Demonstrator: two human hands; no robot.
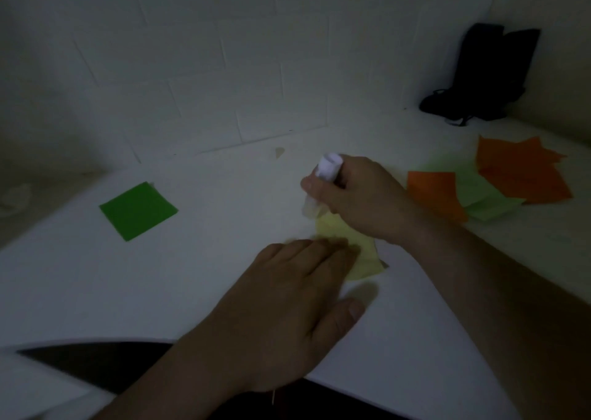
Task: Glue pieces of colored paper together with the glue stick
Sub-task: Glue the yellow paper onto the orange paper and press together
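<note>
While the left hand (297,295) presses flat on the pale yellow paper square (358,247) on the white bench (96,291), right hand (361,195) grips the white glue stick (319,183) tip-down on it; gluing looks early, with green and orange sheets (521,173) waiting unjoined.

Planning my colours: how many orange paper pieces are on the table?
2 clearly: one orange piece just right of the right hand, another orange piece farther right, overlapping pale green sheets. More may lie hidden in that pile.

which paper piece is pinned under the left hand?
The pale yellow paper, under the left hand and glue stick. The bright green square and orange pieces lie untouched.
</note>
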